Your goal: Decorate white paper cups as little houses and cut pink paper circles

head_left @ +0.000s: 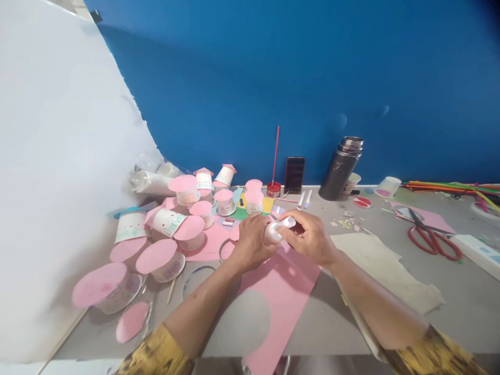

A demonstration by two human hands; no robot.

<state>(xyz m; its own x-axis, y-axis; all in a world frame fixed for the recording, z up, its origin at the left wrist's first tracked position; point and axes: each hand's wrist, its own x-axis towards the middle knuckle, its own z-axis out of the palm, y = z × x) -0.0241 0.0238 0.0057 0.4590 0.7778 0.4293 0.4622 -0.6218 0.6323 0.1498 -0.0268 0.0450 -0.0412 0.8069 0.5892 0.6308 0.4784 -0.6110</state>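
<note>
- Lying nearest the person on the tabletop: one pink sheet, round opening cut in it.
- Over its far part, left hand curled around a white object; right hand closed on the same object, its form partly hidden from me.
- Left side: paper cups bearing pink discs.
- Right side: red-handled scissors.
- Rear, before the blue wall: phone, dark flask.

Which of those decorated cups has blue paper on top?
The cup left of the tilted cup, before the plain cup stack: its paper top is blue; the other decorated cups show pink.
</note>
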